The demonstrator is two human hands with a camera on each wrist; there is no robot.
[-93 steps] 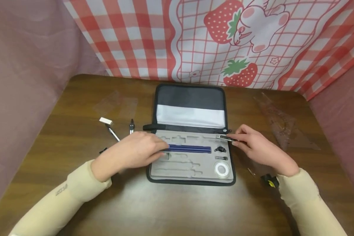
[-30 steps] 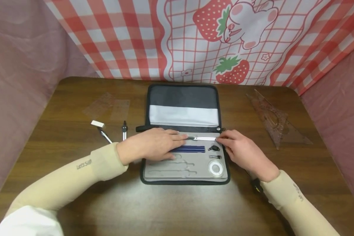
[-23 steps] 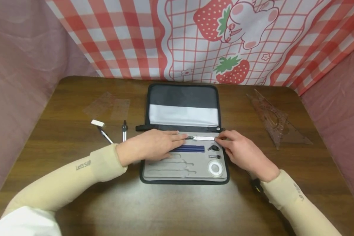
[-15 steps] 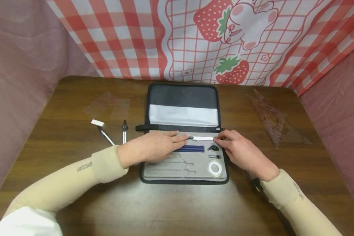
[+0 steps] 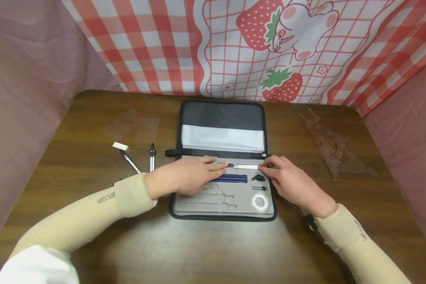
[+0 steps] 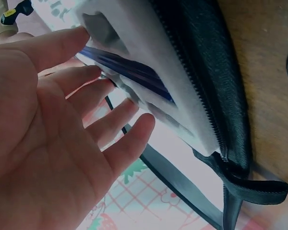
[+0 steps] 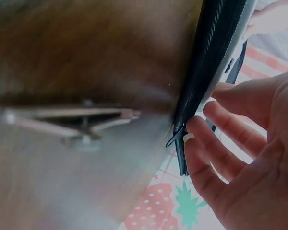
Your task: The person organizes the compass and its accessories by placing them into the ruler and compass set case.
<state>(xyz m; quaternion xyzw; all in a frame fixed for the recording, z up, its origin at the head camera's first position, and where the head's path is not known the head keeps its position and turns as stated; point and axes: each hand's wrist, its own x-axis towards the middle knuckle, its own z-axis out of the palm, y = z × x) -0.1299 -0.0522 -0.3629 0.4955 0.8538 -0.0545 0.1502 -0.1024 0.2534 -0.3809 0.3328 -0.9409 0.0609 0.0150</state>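
The open black zip case (image 5: 223, 218) lies mid-table, its grey foam tray (image 5: 198, 209) toward the person. In the tray's far row lies a slim silver compass (image 5: 246, 167), dark head to the left. My left hand (image 5: 188, 175) lies palm down over the tray's left part, fingers outstretched, fingertips at the compass head. With thumb and forefinger, my right hand (image 5: 287, 179) pinches the compass's right end at the case edge. Blue pencils (image 5: 232, 178) lie just below, partly under the left hand. The left wrist view shows the left palm (image 6: 53, 129) and spread fingers.
The tray also holds a black fitting (image 5: 258, 178), a small tube (image 5: 259, 188) and a white ring (image 5: 260, 202). Left lie an eraser (image 5: 120, 146), a pen (image 5: 129, 161), another compass (image 5: 152, 157) and clear templates (image 5: 147, 128). Clear set squares (image 5: 330, 144) lie right.
Since the earliest frame, the right hand has brought the silver compass down into the far row. The left hand has moved from the pencils up to its head. Over the last second both hands stay nearly still.
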